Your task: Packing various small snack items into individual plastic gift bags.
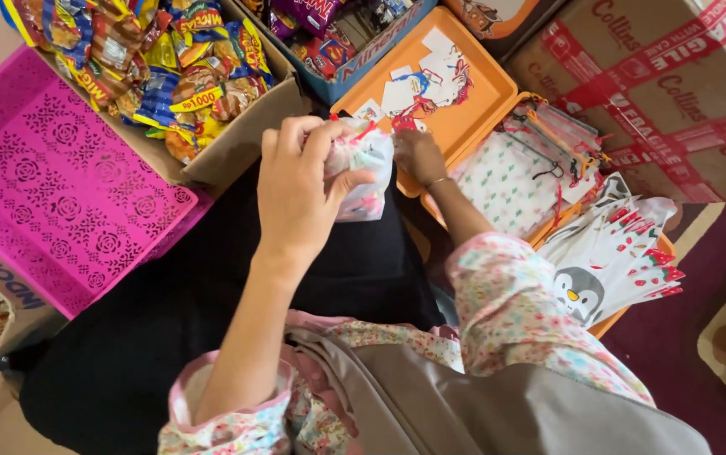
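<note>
Head view only. Fingers of the left hand (pixel 295 190) are curled tight around a small filled pouch (pixel 363 173), thumb on its near face and fingertips over its top, so the pouch is lifted off the black cloth (pixel 354 261) that covers the lap; held that way, its mouth faces the orange tray (pixel 472 109) just beyond it. The pouch is pale, crinkled and see-through, with pink, red and blue bits showing inside and a red trim at its top edge.

The right hand (pixel 417 156) lies at the near edge of the orange tray, beside the pouch, its fingers bent down among paper tags with red strings (pixel 426 84); whether they have pinched one I cannot tell, since the knuckles hide the fingertips.

To the right of the orange tray, flat drawstring bags (pixel 514 177) with a small printed pattern are stacked within reach, and nearer the wearer lie white bags with a penguin print (pixel 607 261). Left of the tray a cardboard box of bright snack packets (pixel 186 76) stands open, and beyond it a pink perforated basket (pixel 59 185) sits tilted.
</note>
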